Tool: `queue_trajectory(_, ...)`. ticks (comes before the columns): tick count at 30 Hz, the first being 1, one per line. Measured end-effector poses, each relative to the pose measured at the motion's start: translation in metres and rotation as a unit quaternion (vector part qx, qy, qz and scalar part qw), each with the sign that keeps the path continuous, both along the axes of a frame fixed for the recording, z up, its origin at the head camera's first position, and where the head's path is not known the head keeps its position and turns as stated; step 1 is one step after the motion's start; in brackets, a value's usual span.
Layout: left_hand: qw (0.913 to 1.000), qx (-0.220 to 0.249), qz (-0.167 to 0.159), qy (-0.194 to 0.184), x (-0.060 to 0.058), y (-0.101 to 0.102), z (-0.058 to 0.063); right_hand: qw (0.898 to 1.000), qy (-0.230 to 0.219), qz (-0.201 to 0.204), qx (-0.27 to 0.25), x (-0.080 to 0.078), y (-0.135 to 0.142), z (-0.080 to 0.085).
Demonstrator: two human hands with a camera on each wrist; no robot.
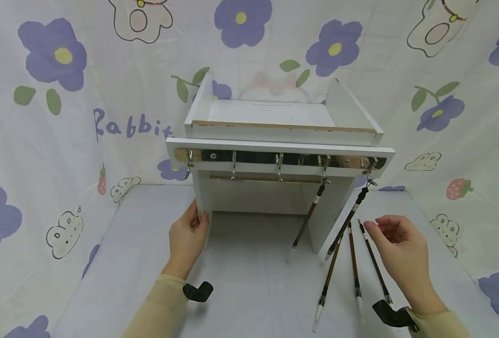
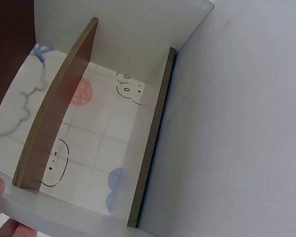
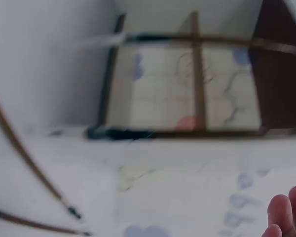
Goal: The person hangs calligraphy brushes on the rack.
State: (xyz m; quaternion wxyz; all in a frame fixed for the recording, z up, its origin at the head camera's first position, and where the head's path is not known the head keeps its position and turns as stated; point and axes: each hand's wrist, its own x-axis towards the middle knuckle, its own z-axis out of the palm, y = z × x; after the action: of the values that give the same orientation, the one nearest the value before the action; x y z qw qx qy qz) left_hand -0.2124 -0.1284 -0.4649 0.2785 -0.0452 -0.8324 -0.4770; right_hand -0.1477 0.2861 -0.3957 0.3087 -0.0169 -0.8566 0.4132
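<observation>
A white wooden shelf (image 1: 266, 142) stands upright, a row of metal hooks (image 1: 279, 166) along its front. My left hand (image 1: 189, 237) grips the edge of its left side panel, thumb in front. Two writing brushes hang from the right-hand hooks: one brush (image 1: 306, 220) from the second hook from the right, another brush (image 1: 347, 222) from the rightmost. Three more lie on the table: a brush (image 1: 329, 279), a middle brush (image 1: 354, 265) and a dark brush (image 1: 375, 263). Beside the dark brush, my right hand (image 1: 403, 260) is raised with loosely bent fingers, holding nothing.
The pale table (image 1: 249, 291) runs back to a printed cloth (image 1: 89, 155) with flowers and rabbits. Inside the shelf, a brown crossbar (image 2: 52, 106) shows in the left wrist view. The right wrist view is blurred.
</observation>
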Motion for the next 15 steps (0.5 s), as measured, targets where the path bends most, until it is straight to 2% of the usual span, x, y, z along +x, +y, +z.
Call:
queue_trajectory(3,1.0,-0.002,0.004,-0.004,-0.001,0.0,0.0,0.999,-0.046,-0.018,0.004,-0.008,0.012,-0.015)
queue_trajectory(7,0.9999,-0.007,0.006,-0.011,-0.001,-0.001,-0.002,0.992,-0.118,-0.038,0.017,-0.017,0.028,-0.034)
queue_trajectory(15,0.9999,-0.005,0.004,-0.008,-0.001,-0.001,-0.002,0.978,-0.207,-0.032,0.008,-0.036,0.054,-0.07)
